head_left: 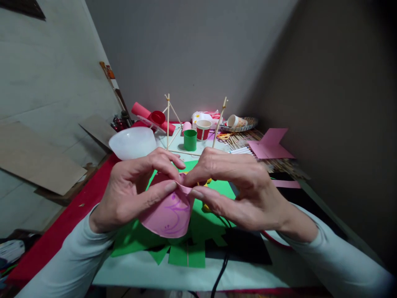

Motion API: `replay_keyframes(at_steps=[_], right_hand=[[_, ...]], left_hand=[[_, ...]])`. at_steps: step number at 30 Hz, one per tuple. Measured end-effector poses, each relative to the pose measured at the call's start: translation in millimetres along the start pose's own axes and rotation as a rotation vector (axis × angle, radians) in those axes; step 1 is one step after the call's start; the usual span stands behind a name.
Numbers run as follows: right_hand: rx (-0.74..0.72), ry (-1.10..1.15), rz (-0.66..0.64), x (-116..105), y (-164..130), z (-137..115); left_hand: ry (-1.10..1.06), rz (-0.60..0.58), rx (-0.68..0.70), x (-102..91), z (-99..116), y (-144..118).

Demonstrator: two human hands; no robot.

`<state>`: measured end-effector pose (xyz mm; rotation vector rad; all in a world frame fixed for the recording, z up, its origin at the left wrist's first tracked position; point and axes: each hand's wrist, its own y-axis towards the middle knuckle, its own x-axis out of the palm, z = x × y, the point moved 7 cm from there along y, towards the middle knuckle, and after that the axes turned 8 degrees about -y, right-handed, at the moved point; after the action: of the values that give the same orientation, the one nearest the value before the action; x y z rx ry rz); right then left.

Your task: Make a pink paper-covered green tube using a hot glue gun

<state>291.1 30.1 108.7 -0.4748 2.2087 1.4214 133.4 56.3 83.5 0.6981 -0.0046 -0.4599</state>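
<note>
A pink paper cup with purple line drawings is held up over the near middle of the table, above green paper spread there. The left hand is clamped on the cup's left side, thumb pressed on the wall and fingers curled over the rim. The right hand is pinched on the cup's rim at its upper right, thumb and forefinger closed on the paper edge. The rim is seen folded or creased between the two hands. A black sheet is laid just right of the green paper, near the front edge. A white plastic bowl is seen behind the left hand. A green cup, a red-and-white cup and a stick frame are placed toward the far edge. Pink paper is laid at the far right corner.
</note>
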Motion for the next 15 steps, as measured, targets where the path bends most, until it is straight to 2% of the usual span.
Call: replay_keyframes(at_steps=[6,9,15], right_hand=[[0.03,-0.088,-0.055,2,-2,-2],[0.029,-0.122,-0.081,3,-3,-3],[-0.08,-0.271,-0.069,7,-3,-12]], left_hand=[[-0.075,-0.075,-0.097,7.0,-6,-2],[-0.112,-0.059,-0.078,8.2,-5,-1],[-0.11,-0.034,-0.055,9.5,-4,-1]])
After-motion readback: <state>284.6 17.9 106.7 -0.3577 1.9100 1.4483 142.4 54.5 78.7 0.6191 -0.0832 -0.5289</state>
